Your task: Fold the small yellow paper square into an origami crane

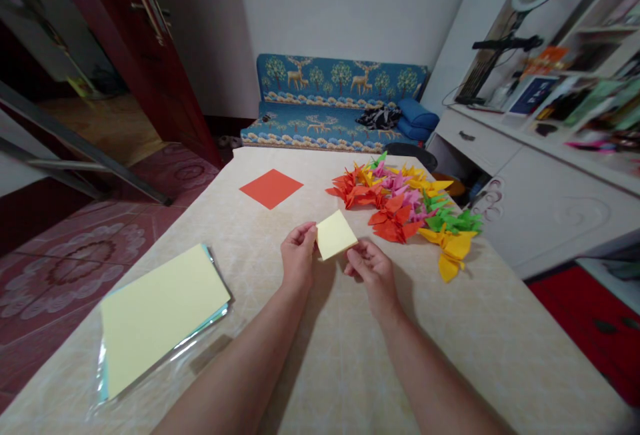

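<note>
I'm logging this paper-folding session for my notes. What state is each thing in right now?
yellow square: lifted off the table, pinched by both hands
left hand: shut on the yellow square's left edge
right hand: shut on its lower right corner
orange sheet: unfolded, lying flat
folded paper figures: folded, heaped in a pile
paper stack: flat, in a clear plastic sleeve
door: open

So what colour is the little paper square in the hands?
The paper square is pale yellow; head view.
</note>
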Motion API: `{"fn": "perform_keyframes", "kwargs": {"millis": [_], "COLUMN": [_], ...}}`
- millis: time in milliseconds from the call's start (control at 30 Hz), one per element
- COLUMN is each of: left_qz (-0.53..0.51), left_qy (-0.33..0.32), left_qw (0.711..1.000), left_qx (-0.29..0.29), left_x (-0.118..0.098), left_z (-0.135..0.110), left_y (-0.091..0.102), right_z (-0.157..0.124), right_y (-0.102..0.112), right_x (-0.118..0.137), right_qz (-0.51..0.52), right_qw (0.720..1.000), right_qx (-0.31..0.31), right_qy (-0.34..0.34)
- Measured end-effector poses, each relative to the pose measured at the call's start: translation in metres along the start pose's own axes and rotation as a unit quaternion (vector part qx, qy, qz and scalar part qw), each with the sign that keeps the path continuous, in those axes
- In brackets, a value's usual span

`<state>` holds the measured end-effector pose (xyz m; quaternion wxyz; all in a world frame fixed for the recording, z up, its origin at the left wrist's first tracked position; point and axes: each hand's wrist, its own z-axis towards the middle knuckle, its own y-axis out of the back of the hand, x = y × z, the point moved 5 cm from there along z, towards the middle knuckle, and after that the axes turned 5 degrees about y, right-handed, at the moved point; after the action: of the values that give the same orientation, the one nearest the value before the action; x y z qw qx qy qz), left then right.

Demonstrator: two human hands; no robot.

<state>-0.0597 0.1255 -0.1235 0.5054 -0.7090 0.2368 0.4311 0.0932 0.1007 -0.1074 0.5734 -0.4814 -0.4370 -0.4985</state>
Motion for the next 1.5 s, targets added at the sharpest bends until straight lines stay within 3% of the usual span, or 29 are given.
{"fn": "perform_keyframes", "kwargs": {"millis": [167, 633, 967, 1167, 1500], "left_qz": [0.025, 0.131, 0.079, 0.129, 0.145], "left_qy": [-0.004, 0.030, 0.037, 0.008, 0.028], "left_qw": [1.000, 0.982, 0.984, 0.975, 0.969], "left_qx": [0.014, 0.136, 0.156, 0.182, 0.197], "left_x": [0.000, -0.006, -0.002, -0.006, -0.008], "left_z": [-0.002, -0.019, -0.016, -0.018, -0.019], "left_y": [0.000, -0.021, -0.017, -0.020, -0.022], "right_z": [0.003, 0.012, 0.014, 0.015, 0.014], "right_y": [-0.002, 0.029, 0.034, 0.036, 0.037], "right_x": [-0.006, -0.016, -0.013, -0.014, -0.012], "right_qz": [-0.040, 0.007, -0.019, -0.021, -0.035], "right_qw": [0.999, 0.986, 0.984, 0.983, 0.982], "right_qx": [-0.005, -0.164, -0.171, -0.178, -0.179], "right_qy": [-0.002, 0.040, 0.048, 0.045, 0.046]}}
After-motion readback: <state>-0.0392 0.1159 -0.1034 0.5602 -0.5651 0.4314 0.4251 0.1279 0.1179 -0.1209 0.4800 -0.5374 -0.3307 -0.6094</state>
